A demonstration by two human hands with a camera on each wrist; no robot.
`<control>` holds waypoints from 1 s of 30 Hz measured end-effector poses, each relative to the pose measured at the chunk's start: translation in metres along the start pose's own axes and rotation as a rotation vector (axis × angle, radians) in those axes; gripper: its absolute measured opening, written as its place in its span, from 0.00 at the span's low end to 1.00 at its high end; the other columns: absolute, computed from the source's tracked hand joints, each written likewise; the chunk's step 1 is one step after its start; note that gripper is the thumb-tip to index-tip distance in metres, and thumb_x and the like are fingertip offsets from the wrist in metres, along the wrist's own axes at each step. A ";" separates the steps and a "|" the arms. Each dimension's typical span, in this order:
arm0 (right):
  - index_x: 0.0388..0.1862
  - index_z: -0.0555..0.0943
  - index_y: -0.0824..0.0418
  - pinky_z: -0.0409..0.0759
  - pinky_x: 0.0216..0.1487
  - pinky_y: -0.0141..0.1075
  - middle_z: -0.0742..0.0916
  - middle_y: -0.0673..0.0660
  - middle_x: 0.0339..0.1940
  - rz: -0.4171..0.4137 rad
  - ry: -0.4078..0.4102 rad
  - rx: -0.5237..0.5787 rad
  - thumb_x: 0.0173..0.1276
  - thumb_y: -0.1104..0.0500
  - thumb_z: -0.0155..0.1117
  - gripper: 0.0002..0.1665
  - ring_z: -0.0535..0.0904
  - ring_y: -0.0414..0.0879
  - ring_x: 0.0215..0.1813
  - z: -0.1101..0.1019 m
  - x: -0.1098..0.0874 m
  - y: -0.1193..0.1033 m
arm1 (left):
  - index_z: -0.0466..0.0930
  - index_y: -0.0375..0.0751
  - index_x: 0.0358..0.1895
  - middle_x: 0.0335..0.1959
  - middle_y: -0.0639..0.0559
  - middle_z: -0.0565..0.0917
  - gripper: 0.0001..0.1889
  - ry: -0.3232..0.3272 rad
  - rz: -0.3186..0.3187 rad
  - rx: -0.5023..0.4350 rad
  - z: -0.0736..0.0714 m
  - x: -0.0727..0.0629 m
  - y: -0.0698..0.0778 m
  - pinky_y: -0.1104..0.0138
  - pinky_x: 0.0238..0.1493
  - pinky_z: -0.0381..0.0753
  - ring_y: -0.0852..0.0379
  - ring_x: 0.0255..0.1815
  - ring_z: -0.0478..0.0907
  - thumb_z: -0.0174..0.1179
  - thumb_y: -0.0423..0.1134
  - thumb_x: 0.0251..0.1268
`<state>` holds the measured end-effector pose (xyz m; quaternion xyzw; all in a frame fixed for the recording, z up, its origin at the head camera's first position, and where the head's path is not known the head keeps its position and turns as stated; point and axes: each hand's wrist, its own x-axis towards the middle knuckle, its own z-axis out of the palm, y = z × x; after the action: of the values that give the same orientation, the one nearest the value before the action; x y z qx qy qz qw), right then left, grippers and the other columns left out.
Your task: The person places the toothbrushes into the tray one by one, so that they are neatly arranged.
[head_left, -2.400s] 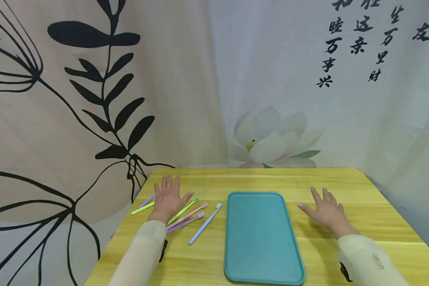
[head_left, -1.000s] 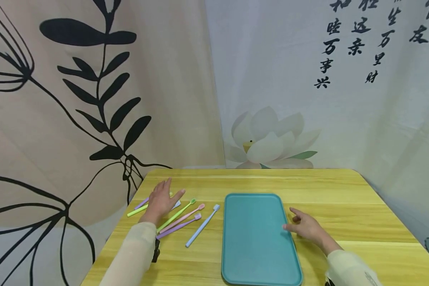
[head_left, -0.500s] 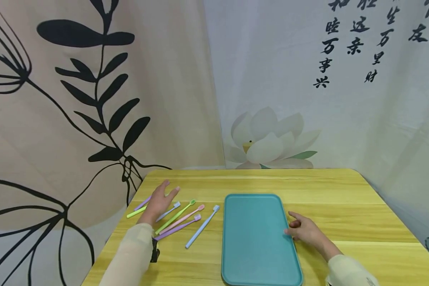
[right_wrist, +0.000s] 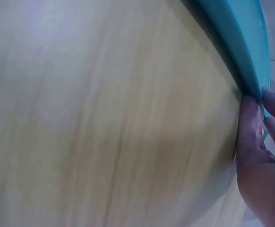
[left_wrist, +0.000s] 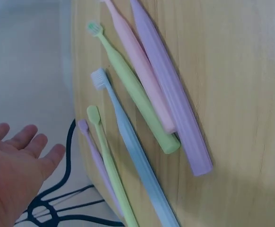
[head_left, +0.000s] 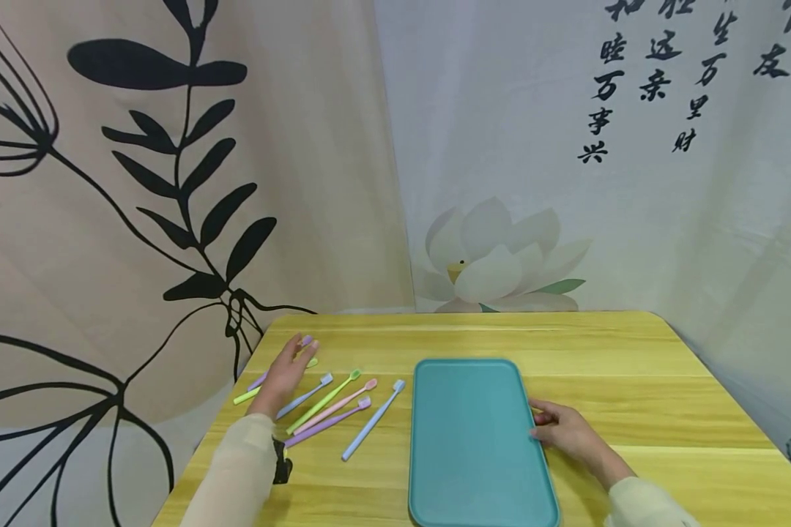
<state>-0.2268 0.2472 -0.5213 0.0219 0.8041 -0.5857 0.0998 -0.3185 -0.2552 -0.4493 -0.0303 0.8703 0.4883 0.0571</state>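
Note:
My left hand (head_left: 283, 377) hovers, fingers extended, above a green toothbrush (head_left: 246, 396) and a purple one, partly hiding both. In the left wrist view the same hand (left_wrist: 19, 170) holds nothing. Right of it lie a light blue toothbrush (head_left: 305, 396), a green one (head_left: 325, 400), a pink one (head_left: 338, 405) and a purple one (head_left: 328, 422). Another blue toothbrush (head_left: 373, 421) lies apart, nearer the teal tray (head_left: 477, 446). At the tray's right side, my right hand (head_left: 570, 432) pinches the rim; the right wrist view shows its fingertips (right_wrist: 251, 113) against the edge.
Everything lies on a yellow wood-grain table (head_left: 633, 366) with rounded far corners. Behind it hangs a curtain (head_left: 329, 183) printed with dark leaves, a lotus and writing. The tray bears nothing.
My right hand has come in from the open table on the right to the tray's rim, its fingers closing there. My left hand has drifted left over the toothbrushes, uncovering a blue one.

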 end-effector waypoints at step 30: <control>0.70 0.65 0.76 0.82 0.44 0.37 0.78 0.64 0.46 0.007 0.014 0.008 0.65 0.73 0.64 0.36 0.76 0.49 0.45 -0.001 0.004 0.013 | 0.66 0.28 0.70 0.62 0.30 0.73 0.29 0.172 0.109 0.128 -0.061 0.026 -0.044 0.46 0.63 0.68 0.34 0.63 0.69 0.56 0.44 0.75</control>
<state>-0.2289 0.2514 -0.5339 0.0294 0.8022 -0.5886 0.0960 -0.3440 -0.3301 -0.4580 -0.0211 0.9018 0.4296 -0.0424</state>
